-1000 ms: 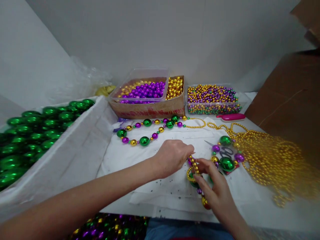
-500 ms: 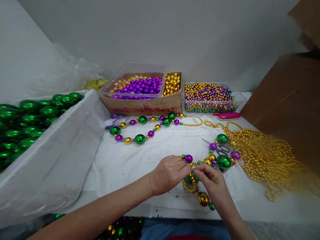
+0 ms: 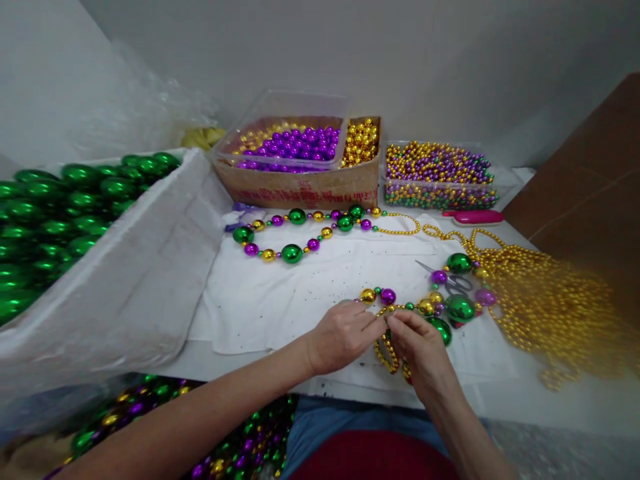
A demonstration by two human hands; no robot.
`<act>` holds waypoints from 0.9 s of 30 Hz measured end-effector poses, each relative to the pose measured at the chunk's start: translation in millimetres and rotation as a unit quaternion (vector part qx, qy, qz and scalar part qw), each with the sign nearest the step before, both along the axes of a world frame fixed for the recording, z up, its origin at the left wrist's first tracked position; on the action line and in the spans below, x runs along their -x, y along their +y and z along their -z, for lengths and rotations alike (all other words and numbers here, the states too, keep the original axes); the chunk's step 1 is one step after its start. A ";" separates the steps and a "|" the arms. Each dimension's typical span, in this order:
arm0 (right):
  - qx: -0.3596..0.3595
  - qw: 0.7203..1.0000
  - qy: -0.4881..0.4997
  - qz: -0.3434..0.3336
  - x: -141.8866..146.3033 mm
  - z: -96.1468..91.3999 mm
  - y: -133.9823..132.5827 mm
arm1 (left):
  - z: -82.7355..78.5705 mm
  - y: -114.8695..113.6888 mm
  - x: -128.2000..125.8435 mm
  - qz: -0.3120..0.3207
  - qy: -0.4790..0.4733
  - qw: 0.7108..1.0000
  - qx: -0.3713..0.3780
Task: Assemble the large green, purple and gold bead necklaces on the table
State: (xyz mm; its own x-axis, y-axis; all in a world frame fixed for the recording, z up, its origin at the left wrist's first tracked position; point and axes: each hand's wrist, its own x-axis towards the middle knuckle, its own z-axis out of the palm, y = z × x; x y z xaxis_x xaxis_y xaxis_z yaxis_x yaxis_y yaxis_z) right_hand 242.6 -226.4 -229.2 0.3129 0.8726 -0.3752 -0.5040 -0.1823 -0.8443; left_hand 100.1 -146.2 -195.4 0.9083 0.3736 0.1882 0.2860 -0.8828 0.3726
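Over the near part of the white cloth, my left hand [image 3: 340,337] and my right hand [image 3: 420,347] meet, fingertips nearly touching. Each is closed in a pinch on a bead necklace [image 3: 460,308] of large green, purple and gold beads with small ones between. A loop of small gold beads [image 3: 387,353] hangs beneath the fingers. The exact spot they pinch is too small to make out. Part of the necklace curls to the right of my right hand, lying across scissors [image 3: 459,285]. My right hand hides some lower beads.
Another bead necklace [image 3: 292,253] lies farther back on the cloth. Gold bead strands [image 3: 545,293] are heaped at right, near a pink-handled tool [image 3: 477,217]. Behind stand a cardboard box [image 3: 300,189] and a clear tub [image 3: 440,193] of beads. A white foam box [image 3: 150,267] holds green balls at left.
The view has tipped downward, showing more beads below the table edge. Both hands keep their pinch. A gold bead now shows beside my left hand, and the dangling lower beads are mostly behind my right hand.
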 end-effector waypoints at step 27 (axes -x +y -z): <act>-0.072 0.980 0.177 -0.052 30.2 28.5 8.9 | 16.3 -47.7 87.2 -0.300 -0.208 0.797 0.482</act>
State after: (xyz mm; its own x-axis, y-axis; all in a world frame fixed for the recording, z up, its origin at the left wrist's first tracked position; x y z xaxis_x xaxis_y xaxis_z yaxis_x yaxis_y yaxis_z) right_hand 212.4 -217.5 -257.6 0.0920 0.9448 -0.3144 -0.7551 -0.1396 -0.6406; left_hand 12.8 -193.9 -211.8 0.4453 0.8703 -0.2103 0.2236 0.1194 0.9673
